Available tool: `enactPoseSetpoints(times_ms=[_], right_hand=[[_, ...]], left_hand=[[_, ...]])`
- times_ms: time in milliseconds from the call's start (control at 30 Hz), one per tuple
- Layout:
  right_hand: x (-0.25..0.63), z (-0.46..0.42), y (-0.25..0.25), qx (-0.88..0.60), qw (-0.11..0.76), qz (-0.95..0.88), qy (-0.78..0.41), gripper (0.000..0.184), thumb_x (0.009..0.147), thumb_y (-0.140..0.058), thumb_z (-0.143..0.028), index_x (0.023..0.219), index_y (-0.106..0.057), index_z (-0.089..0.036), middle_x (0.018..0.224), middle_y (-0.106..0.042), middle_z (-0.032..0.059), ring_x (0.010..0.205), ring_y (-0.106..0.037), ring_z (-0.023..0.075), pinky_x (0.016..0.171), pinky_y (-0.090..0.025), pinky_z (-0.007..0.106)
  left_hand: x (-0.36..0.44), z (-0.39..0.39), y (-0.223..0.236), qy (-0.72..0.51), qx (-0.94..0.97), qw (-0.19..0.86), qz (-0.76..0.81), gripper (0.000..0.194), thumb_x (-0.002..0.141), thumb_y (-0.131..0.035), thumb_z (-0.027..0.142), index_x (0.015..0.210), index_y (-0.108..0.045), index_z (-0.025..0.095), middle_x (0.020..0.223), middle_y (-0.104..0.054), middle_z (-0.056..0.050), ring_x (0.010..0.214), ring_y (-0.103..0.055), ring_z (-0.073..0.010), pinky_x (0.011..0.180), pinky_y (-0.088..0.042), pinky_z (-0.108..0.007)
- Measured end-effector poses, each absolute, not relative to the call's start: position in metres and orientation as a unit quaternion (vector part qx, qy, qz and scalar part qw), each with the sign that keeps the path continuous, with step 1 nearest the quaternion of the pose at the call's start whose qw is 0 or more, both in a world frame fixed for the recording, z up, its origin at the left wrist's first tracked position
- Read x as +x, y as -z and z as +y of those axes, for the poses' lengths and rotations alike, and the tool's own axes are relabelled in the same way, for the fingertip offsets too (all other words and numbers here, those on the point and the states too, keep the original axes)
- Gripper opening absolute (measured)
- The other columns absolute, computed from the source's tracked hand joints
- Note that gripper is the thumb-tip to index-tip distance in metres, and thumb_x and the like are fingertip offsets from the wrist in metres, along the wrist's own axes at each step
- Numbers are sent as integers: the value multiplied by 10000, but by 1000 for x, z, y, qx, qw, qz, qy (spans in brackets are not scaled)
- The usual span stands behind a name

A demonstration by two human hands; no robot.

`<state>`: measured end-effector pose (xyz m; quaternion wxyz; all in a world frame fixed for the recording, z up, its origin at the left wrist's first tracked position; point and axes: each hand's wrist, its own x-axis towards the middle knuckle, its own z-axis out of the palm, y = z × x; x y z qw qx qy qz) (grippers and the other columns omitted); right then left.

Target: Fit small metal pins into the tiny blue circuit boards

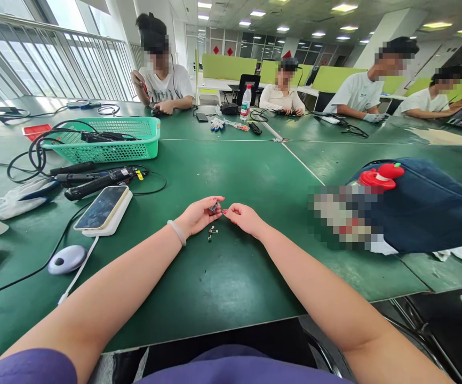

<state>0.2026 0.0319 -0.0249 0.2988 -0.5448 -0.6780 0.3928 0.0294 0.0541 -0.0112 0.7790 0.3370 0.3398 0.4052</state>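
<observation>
My left hand (201,215) is raised a little over the green table (231,288), its fingers closed around a small dark part with metallic bits (214,207). Close beside it on the right, my right hand (242,217) is pinched at the fingertips, near that part. Whatever sits between the right fingertips is too small to make out. Just below the hands, several tiny metal pieces (212,233) lie on the tabletop.
Left: a phone (102,208) on a white block, a lavender mouse-like device (68,260), black tools (98,181), cables and a green basket (135,154). Right: a dark blue bag (435,208). Several people sit across the table, near a bottle (246,104).
</observation>
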Motion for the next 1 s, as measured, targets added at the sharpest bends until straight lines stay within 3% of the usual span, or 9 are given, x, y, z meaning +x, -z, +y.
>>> enactPoseSetpoints(times_ms=[167, 433, 600, 833, 1000], right_hand=[[203, 49, 14, -559, 193, -638, -492, 485, 656, -610, -619, 587, -411, -183, 500, -420, -65, 426, -299, 45, 411, -213, 193], [200, 75, -5, -560, 13, -576, -595, 503, 578, -716, -582, 555, -415, -180, 427, -384, -78, 340, -246, 12, 318, -158, 169], [202, 87, -6, -550, -47, -554, -623, 484, 609, -700, -581, 641, -462, -160, 447, -391, -94, 323, -262, -8, 298, -190, 120], [211, 102, 0, -513, -110, -517, -677, 401, 740, -621, -530, 765, -485, -154, 452, -375, -113, 295, -218, -18, 286, -203, 92], [215, 109, 3, -491, -110, -493, -709, 332, 787, -605, -465, 811, -505, -150, 456, -369, -111, 303, -226, -11, 287, -203, 92]], left_hand=[[25, 83, 13, -326, 348, 819, 320, 153, 811, -493, 155, 811, -641, 114, 650, -524, -43, 567, -501, -97, 581, -474, -230], [20, 105, 12, -186, 369, 861, 295, 104, 819, -500, 119, 786, -598, 115, 609, -472, -16, 525, -455, -76, 527, -423, -187], [19, 112, 13, -133, 391, 859, 304, 26, 797, -559, 117, 818, -573, 120, 637, -506, -2, 534, -460, -59, 503, -404, -153], [20, 113, 11, -107, 408, 840, 342, 184, 691, -642, 26, 837, -576, 117, 669, -570, -10, 531, -475, -34, 502, -394, -118], [19, 112, 10, -103, 418, 838, 335, 182, 655, -666, 15, 770, -570, 119, 589, -523, 11, 515, -457, -40, 491, -376, -117]])
